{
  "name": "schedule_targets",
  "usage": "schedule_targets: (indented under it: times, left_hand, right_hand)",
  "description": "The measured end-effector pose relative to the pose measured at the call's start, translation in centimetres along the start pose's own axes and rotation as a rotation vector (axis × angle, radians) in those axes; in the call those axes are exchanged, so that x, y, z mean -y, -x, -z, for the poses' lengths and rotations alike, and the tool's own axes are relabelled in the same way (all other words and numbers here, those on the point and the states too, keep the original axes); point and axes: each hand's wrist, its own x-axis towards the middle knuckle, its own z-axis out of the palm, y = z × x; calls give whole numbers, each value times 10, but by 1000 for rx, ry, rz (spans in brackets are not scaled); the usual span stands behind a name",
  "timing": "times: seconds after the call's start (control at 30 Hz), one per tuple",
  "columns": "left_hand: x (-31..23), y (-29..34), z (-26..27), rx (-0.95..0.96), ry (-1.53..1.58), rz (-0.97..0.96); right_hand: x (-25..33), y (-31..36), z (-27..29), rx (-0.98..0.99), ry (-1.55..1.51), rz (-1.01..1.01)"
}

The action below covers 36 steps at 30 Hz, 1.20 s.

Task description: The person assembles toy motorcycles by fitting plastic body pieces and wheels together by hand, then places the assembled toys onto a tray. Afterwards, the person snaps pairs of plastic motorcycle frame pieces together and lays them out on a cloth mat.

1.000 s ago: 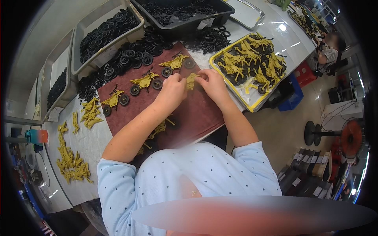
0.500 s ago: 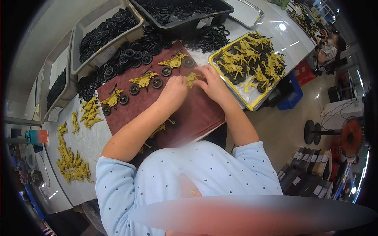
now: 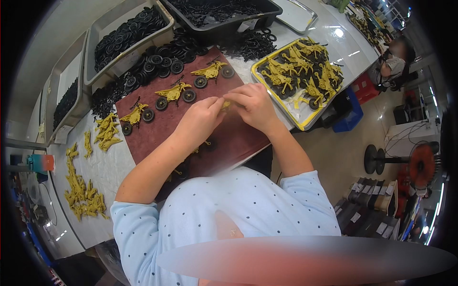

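Observation:
My left hand [image 3: 204, 116] and my right hand [image 3: 254, 106] meet over a maroon cloth [image 3: 241, 138], fingers closed on a small yellow toy motorbike body [image 3: 226, 105] between them. Most of that body is hidden by the fingers. Beyond my hands a slanting row lies on the cloth: a yellow toy motorbike [image 3: 210, 71] with black wheels at the right, another [image 3: 174, 93] in the middle, a third [image 3: 134, 114] at the left. Under my left forearm more yellow and black toys [image 3: 208, 143] show in part.
Right of the cloth, a yellow-rimmed tray [image 3: 301, 127] holds several toy motorbikes. Black wheels [image 3: 155, 62] are heaped behind, near a grey bin [image 3: 171, 29] of wheels and a black bin [image 3: 274, 13] of small parts. Yellow bodies [image 3: 86, 200] lie at left. A person [image 3: 396, 64] sits far right.
My right fingers have closed in toward my left ones, covering more of the yellow body. My hands have moved slightly down and closer together. The row on the cloth stays put.

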Motion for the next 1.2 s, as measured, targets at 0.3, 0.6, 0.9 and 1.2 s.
schedule_targets:
  times: [0.3,0.6,0.9,1.2]
  left_hand:
    - [-16,25,15,-152,-164,-176]
    - [-16,37,23,-156,-27,-94]
    - [-45,45,38,-257,194,90]
    - [-52,58,40,-280,238,80]
  right_hand:
    - [43,-5,11,-106,63,111]
    - [48,-4,22,-28,-52,99]
    - [60,28,5,43,-1045,-314]
    - [81,33,-1,2,-884,-226]
